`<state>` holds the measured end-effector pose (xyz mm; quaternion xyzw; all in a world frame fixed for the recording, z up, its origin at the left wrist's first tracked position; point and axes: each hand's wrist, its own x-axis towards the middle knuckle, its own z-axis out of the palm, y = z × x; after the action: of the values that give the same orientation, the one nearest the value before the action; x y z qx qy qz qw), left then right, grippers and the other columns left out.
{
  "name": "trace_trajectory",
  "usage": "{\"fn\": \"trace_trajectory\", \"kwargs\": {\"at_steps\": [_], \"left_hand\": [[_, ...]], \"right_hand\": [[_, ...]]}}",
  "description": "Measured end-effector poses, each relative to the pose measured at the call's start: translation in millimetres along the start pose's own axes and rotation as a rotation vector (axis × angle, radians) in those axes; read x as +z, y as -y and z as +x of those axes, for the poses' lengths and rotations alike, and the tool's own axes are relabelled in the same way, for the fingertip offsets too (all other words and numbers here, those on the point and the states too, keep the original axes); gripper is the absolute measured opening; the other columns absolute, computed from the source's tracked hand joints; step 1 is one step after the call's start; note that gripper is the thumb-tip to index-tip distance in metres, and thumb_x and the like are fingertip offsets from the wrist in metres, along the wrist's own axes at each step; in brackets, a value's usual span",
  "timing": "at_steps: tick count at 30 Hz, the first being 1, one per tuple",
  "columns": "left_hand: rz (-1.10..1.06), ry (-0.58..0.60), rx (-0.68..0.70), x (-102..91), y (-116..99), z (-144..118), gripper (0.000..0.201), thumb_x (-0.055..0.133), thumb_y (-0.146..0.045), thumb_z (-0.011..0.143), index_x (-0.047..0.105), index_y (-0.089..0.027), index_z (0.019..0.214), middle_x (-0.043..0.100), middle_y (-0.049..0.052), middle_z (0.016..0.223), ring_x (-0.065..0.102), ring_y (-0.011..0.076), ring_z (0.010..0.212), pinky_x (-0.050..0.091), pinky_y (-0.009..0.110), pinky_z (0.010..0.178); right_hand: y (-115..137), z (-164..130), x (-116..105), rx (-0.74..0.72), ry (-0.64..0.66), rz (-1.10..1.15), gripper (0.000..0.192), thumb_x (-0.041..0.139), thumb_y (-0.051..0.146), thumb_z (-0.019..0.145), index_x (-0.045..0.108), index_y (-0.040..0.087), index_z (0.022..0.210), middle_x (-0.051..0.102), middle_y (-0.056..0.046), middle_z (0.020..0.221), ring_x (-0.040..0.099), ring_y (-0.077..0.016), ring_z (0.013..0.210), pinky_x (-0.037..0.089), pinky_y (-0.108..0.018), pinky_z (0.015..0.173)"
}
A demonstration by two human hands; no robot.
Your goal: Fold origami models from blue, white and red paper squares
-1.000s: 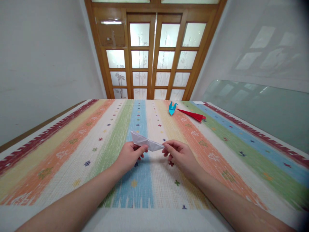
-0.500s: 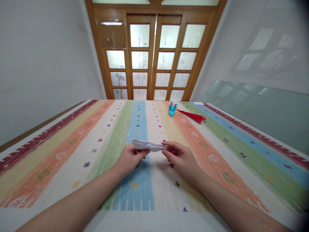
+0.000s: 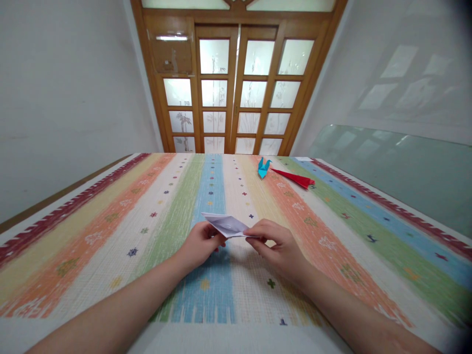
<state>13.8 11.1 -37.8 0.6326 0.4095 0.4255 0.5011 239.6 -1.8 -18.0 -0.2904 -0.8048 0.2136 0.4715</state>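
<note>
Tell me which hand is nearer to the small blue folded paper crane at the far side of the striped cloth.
Right. The right hand lies below the blue paper crane, slightly to its right; the left hand sits further left. Both pinch the white folded paper.

I count three folded paper pieces: one white piece (image 3: pixel 226 225) up off the cloth, one blue paper bird (image 3: pixel 263 167) and one red folded paper (image 3: pixel 295 177) at the far end. One striped tablecloth (image 3: pixel 110 236), one glass sheet (image 3: pixel 398 172), two hands.
</note>
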Motion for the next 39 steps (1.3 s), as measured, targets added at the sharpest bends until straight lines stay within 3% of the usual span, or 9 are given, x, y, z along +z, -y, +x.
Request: {"fn": "trace_trajectory", "kwargs": {"at_steps": [4,8,13,15,18,26,31,36,39], "left_hand": [[0.044,0.015,-0.046,-0.6,9,5,0.024,0.065,-0.037,0.08,0.068,-0.014,0.086,0.065,0.003,0.07,0.058,0.0145,0.059,0.045,0.024,0.051],[0.134,-0.059,-0.049,-6.1,17,9,0.023,0.063,-0.035,0.082,0.068,-0.014,0.089,0.066,0.003,0.072,0.058,0.015,0.059,0.045,0.025,0.052],[0.465,-0.144,0.047,-14.9,13,9,0.027,0.056,-0.026,0.09,0.07,-0.018,0.112,0.074,0.006,0.094,0.067,0.0193,0.084,0.051,0.032,0.081],[0.572,-0.134,0.066,-16.0,11,8,0.03,0.055,-0.023,0.09,0.07,-0.019,0.116,0.074,0.006,0.102,0.068,0.0206,0.091,0.05,0.034,0.089],[0.69,-0.111,0.099,-14.8,12,5,0.032,0.056,-0.022,0.09,0.068,-0.018,0.119,0.073,0.008,0.114,0.067,0.0231,0.101,0.05,0.037,0.095],[0.873,-0.026,0.203,-9.6,8,-2,0.032,0.057,-0.022,0.09,0.068,-0.019,0.119,0.07,0.007,0.122,0.056,0.0277,0.125,0.041,0.043,0.111],[0.891,0.023,0.223,-7.3,7,-6,0.034,0.057,-0.022,0.089,0.067,-0.019,0.121,0.068,0.008,0.123,0.059,0.0263,0.118,0.045,0.042,0.107],[0.923,0.053,0.198,-5.9,8,-6,0.036,0.058,-0.024,0.088,0.068,-0.018,0.122,0.064,0.011,0.129,0.056,0.0281,0.122,0.044,0.043,0.108],[0.979,0.067,0.159,-5.1,8,-5,0.038,0.057,-0.027,0.088,0.069,-0.02,0.123,0.059,0.014,0.138,0.052,0.032,0.128,0.041,0.049,0.109]], "right_hand": [[-2,-1,-3,0.025,0.01,-0.081,0.013,0.066,0.018,0.092,0.074,0.022,0.101,0.07,-0.004,0.084,0.064,-0.0144,0.072,0.05,-0.025,0.058],[-7,-2,-5,0.121,-0.016,-0.107,0.012,0.064,0.022,0.094,0.075,0.022,0.1,0.07,-0.005,0.085,0.064,-0.0142,0.069,0.051,-0.025,0.057],[-22,-1,-5,0.274,-0.127,-0.119,0.014,0.066,0.029,0.092,0.077,0.022,0.096,0.073,-0.006,0.089,0.067,-0.0177,0.077,0.053,-0.027,0.061],[-30,-1,-3,0.406,-0.193,-0.034,0.02,0.066,0.036,0.091,0.078,0.022,0.097,0.074,-0.007,0.095,0.067,-0.0185,0.078,0.054,-0.027,0.061],[-43,-1,1,0.588,-0.253,0.11,0.032,0.068,0.045,0.086,0.078,0.018,0.1,0.072,-0.008,0.085,0.064,-0.0179,0.067,0.053,-0.027,0.053],[-77,4,2,0.681,-0.349,0.072,0.039,0.06,0.047,0.088,0.076,0.015,0.104,0.071,-0.009,0.082,0.063,-0.0167,0.059,0.054,-0.027,0.047],[-110,10,-22,0.678,-0.348,-0.125,0.036,0.057,0.044,0.089,0.076,0.018,0.107,0.072,-0.007,0.08,0.065,-0.0197,0.065,0.052,-0.027,0.05],[-145,25,-70,0.651,-0.421,-0.438,0.029,0.058,0.036,0.091,0.076,0.018,0.105,0.074,-0.011,0.108,0.066,-0.0256,0.099,0.052,-0.037,0.087],[-163,35,-93,0.677,-0.443,-0.574,0.028,0.055,0.032,0.096,0.073,0.016,0.11,0.072,-0.013,0.113,0.063,-0.0267,0.108,0.049,-0.041,0.096]]}}
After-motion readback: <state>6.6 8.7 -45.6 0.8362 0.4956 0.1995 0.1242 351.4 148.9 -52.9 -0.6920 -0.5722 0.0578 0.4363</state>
